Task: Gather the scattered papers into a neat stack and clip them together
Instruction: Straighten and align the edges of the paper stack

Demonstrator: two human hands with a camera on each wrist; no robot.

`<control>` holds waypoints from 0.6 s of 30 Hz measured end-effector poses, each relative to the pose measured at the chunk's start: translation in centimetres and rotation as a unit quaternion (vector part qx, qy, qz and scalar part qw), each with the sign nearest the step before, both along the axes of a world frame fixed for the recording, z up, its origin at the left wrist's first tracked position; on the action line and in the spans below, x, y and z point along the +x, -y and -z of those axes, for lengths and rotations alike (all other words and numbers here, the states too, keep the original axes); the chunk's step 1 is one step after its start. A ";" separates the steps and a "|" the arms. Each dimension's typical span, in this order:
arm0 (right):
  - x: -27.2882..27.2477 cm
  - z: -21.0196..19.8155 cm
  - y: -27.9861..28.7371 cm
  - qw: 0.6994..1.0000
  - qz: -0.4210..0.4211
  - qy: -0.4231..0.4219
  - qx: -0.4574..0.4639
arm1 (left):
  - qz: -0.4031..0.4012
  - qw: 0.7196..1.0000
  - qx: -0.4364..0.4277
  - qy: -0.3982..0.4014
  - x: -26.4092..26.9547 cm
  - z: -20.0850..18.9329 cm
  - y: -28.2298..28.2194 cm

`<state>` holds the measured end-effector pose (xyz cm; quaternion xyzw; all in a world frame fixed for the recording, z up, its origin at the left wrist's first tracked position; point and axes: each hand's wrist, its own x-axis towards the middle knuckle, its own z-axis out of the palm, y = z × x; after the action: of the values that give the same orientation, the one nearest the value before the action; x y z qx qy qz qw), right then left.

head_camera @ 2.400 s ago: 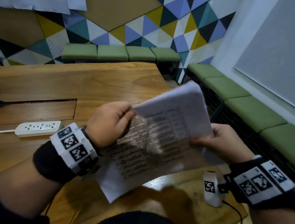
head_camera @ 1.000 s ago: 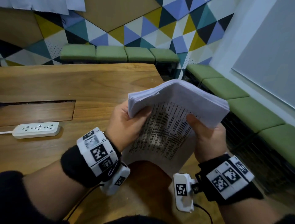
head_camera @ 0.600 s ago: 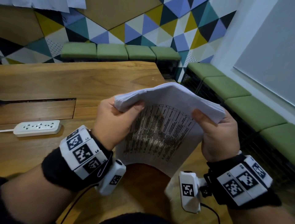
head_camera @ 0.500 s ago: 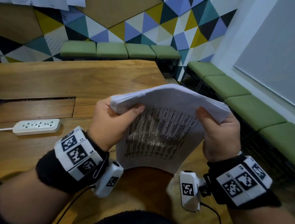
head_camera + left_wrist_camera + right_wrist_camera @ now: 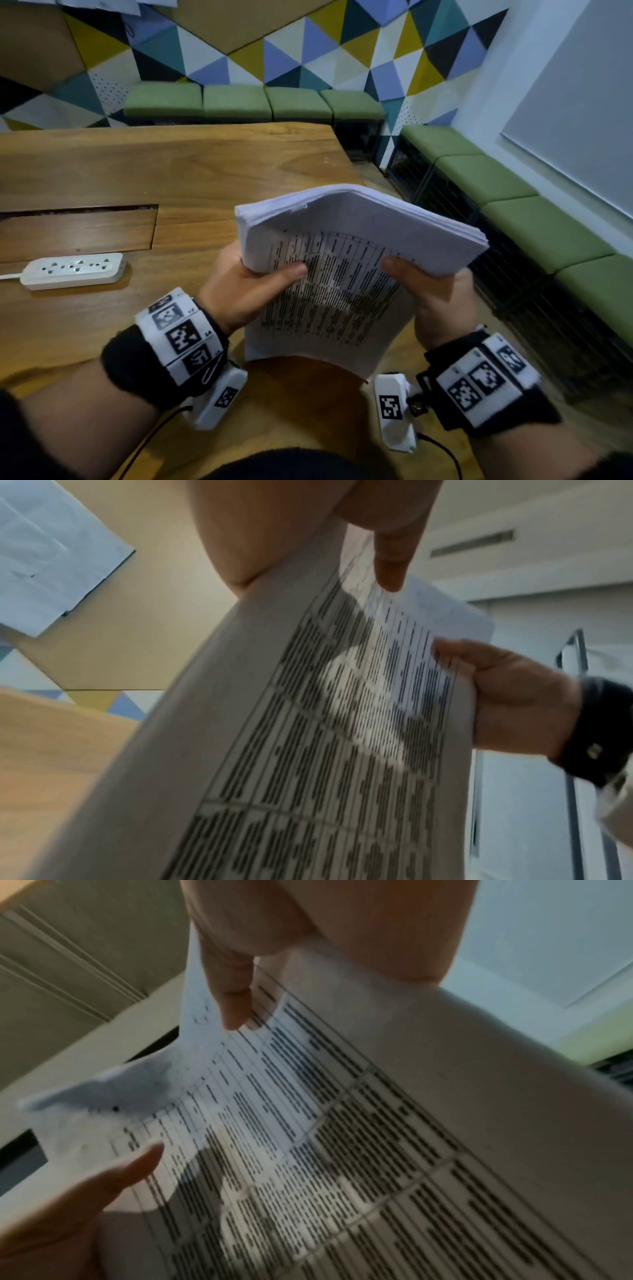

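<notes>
Both hands have drawn closer together on the papers [image 5: 346, 274], whose far edge now bends over more sharply. Left hand [image 5: 239, 287] and right hand [image 5: 435, 298] each pinch a side, holding them above the table's [image 5: 171, 164] near right corner.

- The papers [image 5: 346, 274] form one thick white stack, held up in the air at the centre of the head view, above the near right part of the frame.
- The stack bends over at its top, so the upper part arches away and its layered edges fan out slightly at the upper left and right corners.
- The sheet facing the camera carries a printed table of dense black text in ruled columns, the lettering too blurred to read.
- Its lower edge curves and hangs free.
- In both wrist views the printed sheet [image 5: 342, 737] fills most of the frame [image 5: 342, 1150].
</notes>
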<state>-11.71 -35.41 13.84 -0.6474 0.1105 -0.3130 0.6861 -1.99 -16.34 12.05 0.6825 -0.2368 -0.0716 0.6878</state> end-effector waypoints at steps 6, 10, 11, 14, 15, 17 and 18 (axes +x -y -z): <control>0.3 -0.7 0.8 0.999 -0.031 0.026 0.004 | -0.011 0.998 -0.046 -0.037 0.3 -0.6 0.0; 1.1 1.7 0.9 0.999 -0.034 -0.027 0.016 | -0.021 0.998 -0.014 -0.058 0.6 0.2 0.6; 1.4 2.2 0.9 0.999 -0.037 -0.035 0.015 | -0.028 0.998 -0.008 -0.062 0.8 0.4 0.9; 2.4 2.2 1.6 0.998 -0.040 -0.035 0.029 | -0.064 0.994 -0.009 -0.088 1.5 -0.2 1.6; 2.9 1.8 1.8 0.998 -0.042 -0.034 0.031 | -0.079 0.993 -0.007 -0.092 1.9 -0.6 1.9; 4.4 1.3 2.6 0.997 -0.055 -0.049 0.025 | -0.095 0.991 0.010 -0.094 2.9 -1.2 2.4; 5.6 1.6 3.6 0.996 -0.059 -0.071 0.018 | -0.100 0.989 0.035 -0.108 3.8 -1.0 2.6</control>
<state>-6.06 -38.98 12.20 -0.6611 0.1266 -0.2232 0.7051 1.76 -18.97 13.01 0.7145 -0.0896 -0.0840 0.6888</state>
